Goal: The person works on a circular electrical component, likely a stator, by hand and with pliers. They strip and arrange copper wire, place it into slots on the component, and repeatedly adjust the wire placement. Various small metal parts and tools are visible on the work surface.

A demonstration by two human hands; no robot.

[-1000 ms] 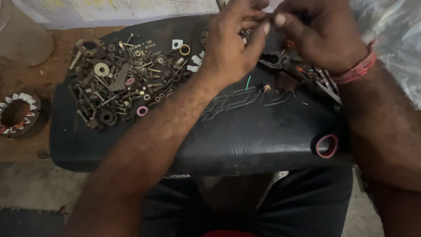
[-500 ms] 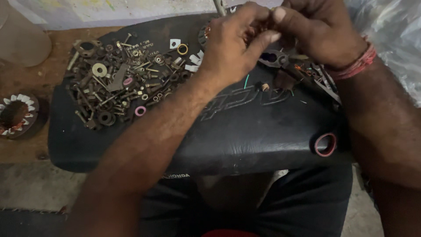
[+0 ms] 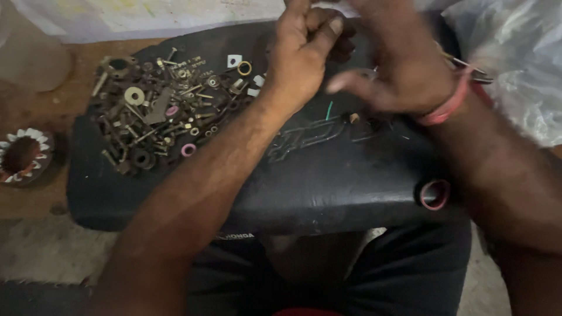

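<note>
Left hand [image 3: 304, 55]: curling at twelve o'clock over the black seat cushion [image 3: 328, 175], fingers bunched together, perhaps pinching something small; cannot tell what.
Right hand [image 3: 398, 76]: hovering just beside it, fingers spread apart.
Hardware pile [image 3: 164, 114]: nuts, bolts and washers lying at ten o'clock.
Pink ring [image 3: 434, 194]: sitting at four o'clock.

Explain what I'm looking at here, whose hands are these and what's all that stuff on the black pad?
There is one view, from a camera worn on a person's head, looking down at their own bare hands. A black pad lies before them with a pile of small hardware on it: bolts, nuts, washers. The left hand is curled, fingers bent; whether it pinches something cannot be seen. The right hand, with a pink wristband, is blurred beside it. A pink ring sits at the pad's edge.
</note>
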